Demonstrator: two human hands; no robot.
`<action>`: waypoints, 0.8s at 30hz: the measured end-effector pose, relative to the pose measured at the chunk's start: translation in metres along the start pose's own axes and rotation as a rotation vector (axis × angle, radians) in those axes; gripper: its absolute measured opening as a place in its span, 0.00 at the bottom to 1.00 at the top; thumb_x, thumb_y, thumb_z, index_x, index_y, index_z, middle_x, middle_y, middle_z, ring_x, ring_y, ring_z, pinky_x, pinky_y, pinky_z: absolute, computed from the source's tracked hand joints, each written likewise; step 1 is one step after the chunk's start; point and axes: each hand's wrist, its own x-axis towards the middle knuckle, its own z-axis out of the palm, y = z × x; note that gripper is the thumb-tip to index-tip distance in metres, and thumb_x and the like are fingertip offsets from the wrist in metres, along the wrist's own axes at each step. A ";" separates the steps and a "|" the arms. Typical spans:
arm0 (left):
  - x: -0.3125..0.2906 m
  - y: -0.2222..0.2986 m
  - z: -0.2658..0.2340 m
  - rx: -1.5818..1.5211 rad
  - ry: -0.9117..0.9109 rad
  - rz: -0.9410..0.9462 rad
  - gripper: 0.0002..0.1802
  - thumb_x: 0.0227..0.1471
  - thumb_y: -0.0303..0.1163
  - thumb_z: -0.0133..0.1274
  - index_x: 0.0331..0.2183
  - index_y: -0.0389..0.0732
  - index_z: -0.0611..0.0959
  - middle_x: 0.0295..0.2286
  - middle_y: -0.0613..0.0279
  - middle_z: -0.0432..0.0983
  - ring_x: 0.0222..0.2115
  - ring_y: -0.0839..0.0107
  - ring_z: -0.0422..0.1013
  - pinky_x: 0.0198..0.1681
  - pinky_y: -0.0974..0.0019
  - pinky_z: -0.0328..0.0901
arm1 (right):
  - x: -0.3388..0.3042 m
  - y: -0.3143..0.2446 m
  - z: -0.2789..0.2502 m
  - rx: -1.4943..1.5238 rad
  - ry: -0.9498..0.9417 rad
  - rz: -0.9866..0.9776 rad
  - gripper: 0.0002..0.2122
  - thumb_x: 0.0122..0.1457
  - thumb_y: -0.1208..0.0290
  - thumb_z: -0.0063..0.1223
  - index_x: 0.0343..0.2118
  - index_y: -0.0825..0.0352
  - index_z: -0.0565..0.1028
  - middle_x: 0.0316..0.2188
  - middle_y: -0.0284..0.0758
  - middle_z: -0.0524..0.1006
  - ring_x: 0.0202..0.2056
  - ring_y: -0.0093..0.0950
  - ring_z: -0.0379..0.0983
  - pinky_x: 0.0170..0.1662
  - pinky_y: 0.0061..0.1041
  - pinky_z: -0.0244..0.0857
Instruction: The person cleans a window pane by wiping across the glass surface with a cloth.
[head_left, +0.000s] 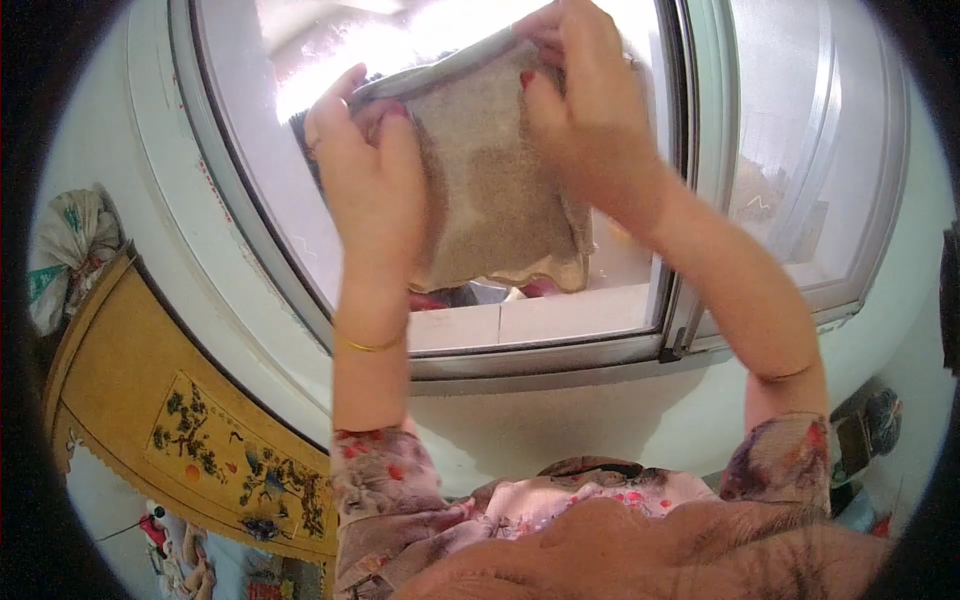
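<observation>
A grey-brown cloth [485, 190] hangs spread out in front of the window, its upper edge higher on the right than on the left. Darker patches mark its middle, and the lower hem is wavy and paler. My left hand [365, 165] pinches the upper left corner between thumb and fingers. Farther right and a little higher, my right hand [595, 110] grips the upper right part the same way. Both arms are raised. Whether glass stands behind the cloth cannot be made out.
A metal window frame [535, 358] surrounds the cloth, with a pale tiled ledge [560, 318] beyond it. To the right is another glass pane [800, 140]. A yellow-brown cabinet with painted trees [110, 365] stands at the lower left, a tied plastic bag [75, 245] on top.
</observation>
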 end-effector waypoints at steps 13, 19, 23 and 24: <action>-0.013 0.008 0.023 0.625 -0.054 0.272 0.09 0.45 0.23 0.47 0.32 0.32 0.77 0.42 0.42 0.68 0.38 0.47 0.66 0.41 0.54 0.62 | -0.024 0.030 0.015 -0.277 -0.088 -0.261 0.08 0.42 0.76 0.48 0.27 0.70 0.68 0.34 0.43 0.68 0.40 0.41 0.65 0.43 0.35 0.63; 0.012 -0.006 -0.008 0.833 -0.193 0.336 0.08 0.42 0.24 0.49 0.30 0.37 0.76 0.40 0.46 0.70 0.37 0.50 0.68 0.38 0.56 0.63 | -0.004 0.031 -0.003 -0.326 -0.255 -0.392 0.09 0.42 0.76 0.48 0.29 0.69 0.69 0.33 0.42 0.68 0.39 0.39 0.66 0.42 0.31 0.64; 0.024 0.000 -0.018 0.914 -0.307 0.391 0.08 0.42 0.23 0.48 0.30 0.36 0.75 0.36 0.48 0.71 0.34 0.50 0.71 0.36 0.55 0.65 | 0.006 0.027 -0.016 -0.349 -0.376 -0.400 0.09 0.42 0.75 0.48 0.29 0.68 0.69 0.34 0.40 0.68 0.39 0.37 0.66 0.43 0.31 0.64; 0.026 -0.001 -0.018 0.934 -0.335 0.412 0.09 0.43 0.22 0.48 0.31 0.34 0.76 0.38 0.47 0.71 0.33 0.49 0.71 0.38 0.55 0.67 | 0.007 0.023 -0.022 -0.376 -0.431 -0.388 0.10 0.43 0.75 0.48 0.31 0.68 0.69 0.35 0.39 0.69 0.40 0.36 0.66 0.44 0.31 0.63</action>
